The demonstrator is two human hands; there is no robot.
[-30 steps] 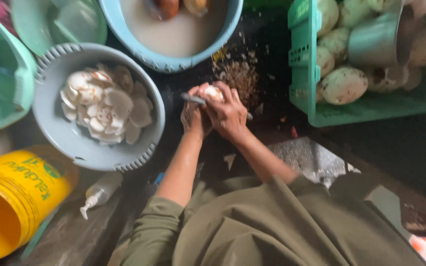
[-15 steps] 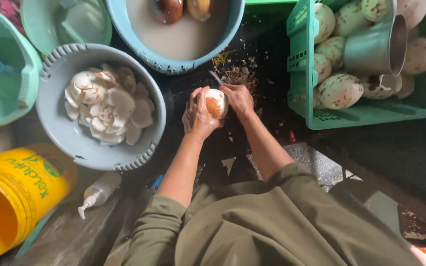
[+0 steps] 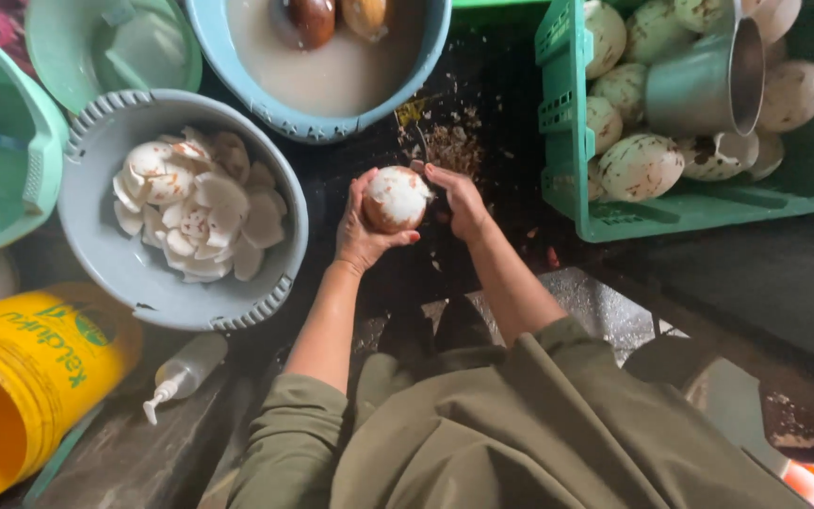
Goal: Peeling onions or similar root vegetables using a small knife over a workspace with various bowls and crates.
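My left hand point(image 3: 358, 238) cups a round egg point(image 3: 396, 196) with a patchy white and brown surface, held over the dark work surface. My right hand point(image 3: 463, 203) is beside the egg on its right, with the fingertips at its edge. A thin dark tool point(image 3: 419, 143) sticks up from those fingers. Brown crumbs and shell bits point(image 3: 449, 141) lie just beyond both hands.
A grey bowl point(image 3: 270, 300) of white shell pieces point(image 3: 195, 212) sits left. A blue basin point(image 3: 332, 127) of cloudy water holds two brown eggs. A green crate point(image 3: 567, 203) with speckled eggs and a metal cup point(image 3: 704, 80) is right. A yellow bucket point(image 3: 40, 368) and squeeze bottle point(image 3: 186, 372) are near left.
The hands drew apart a little and the egg turned in my left hand, showing more of its white side. The view shifted slightly.
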